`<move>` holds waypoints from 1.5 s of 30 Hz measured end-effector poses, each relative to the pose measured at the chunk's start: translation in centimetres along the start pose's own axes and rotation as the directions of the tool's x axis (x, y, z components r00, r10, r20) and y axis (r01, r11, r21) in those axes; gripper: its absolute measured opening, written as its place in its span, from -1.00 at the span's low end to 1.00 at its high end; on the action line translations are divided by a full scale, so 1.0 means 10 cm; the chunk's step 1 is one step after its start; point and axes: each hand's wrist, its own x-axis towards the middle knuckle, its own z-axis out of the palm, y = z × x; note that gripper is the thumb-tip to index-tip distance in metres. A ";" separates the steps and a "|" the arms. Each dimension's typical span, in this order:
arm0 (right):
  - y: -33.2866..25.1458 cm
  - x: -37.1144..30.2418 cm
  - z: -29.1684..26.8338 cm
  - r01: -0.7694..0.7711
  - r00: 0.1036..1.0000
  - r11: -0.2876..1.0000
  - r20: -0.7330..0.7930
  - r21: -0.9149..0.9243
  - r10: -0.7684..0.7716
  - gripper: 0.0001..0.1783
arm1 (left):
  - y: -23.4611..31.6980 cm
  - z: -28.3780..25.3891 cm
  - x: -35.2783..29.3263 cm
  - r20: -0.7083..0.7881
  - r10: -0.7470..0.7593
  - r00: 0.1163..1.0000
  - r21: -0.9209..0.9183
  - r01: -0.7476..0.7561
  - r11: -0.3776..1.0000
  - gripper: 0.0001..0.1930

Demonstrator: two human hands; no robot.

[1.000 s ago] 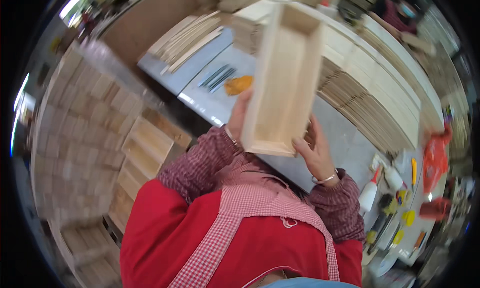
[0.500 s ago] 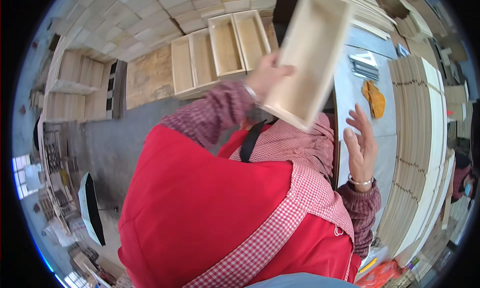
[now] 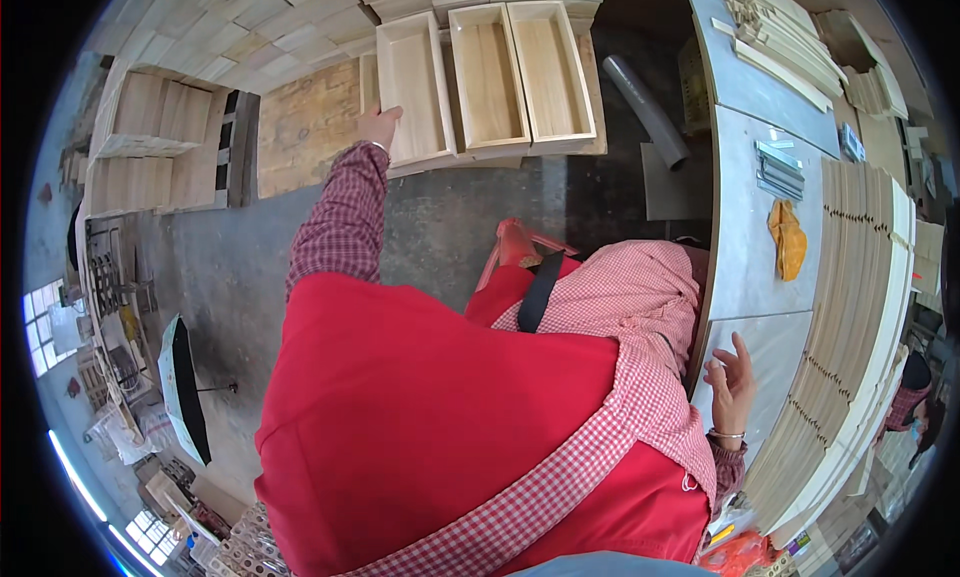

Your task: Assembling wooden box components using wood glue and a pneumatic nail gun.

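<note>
My left hand (image 3: 379,127) reaches out to the far left and grips the near left edge of a shallow, open wooden box (image 3: 414,95). That box sits beside two more boxes of its kind, a middle one (image 3: 487,82) and a right one (image 3: 548,77), on top of other boxes. Part of its underside is out of sight. Over the grey worktable (image 3: 765,327) at my right, my right hand (image 3: 732,389) hovers with loosely spread, slightly curled fingers and nothing in them.
A plywood board (image 3: 308,127) lies left of the boxes, before a tall stack of wooden boxes (image 3: 220,22). The worktable carries an orange-brown cloth or glove (image 3: 788,239), metal strips (image 3: 780,170) and stacked wooden panels (image 3: 850,307). A grey tube (image 3: 645,112) and an umbrella (image 3: 180,392) are also around.
My left hand has carried the wooden box leftward from near the worktable and lowered it among the other boxes. My right hand has dropped back nearer my body.
</note>
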 end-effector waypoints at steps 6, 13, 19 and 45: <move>0.02 -0.08 0.00 -0.079 0.996 0.997 0.034 -0.016 0.080 -0.46 | -0.13 0.31 0.13 0.040 -0.027 0.999 0.024 0.026 0.999 -0.47; 0.03 -0.09 0.01 -0.126 0.989 0.991 0.075 -0.050 0.130 -0.49 | -0.26 0.36 0.24 -0.033 -0.023 0.999 -0.008 0.023 1.000 -0.49; 0.06 -0.10 0.02 -0.140 0.988 0.988 0.057 -0.068 0.144 -0.49 | -0.12 0.35 0.12 0.004 -0.036 0.999 -0.020 0.036 0.999 -0.52; 0.16 -0.12 0.07 -0.153 0.988 0.986 0.025 0.067 0.151 -0.57 | -0.16 0.39 0.14 -0.045 0.010 0.999 0.169 -0.002 0.986 -0.52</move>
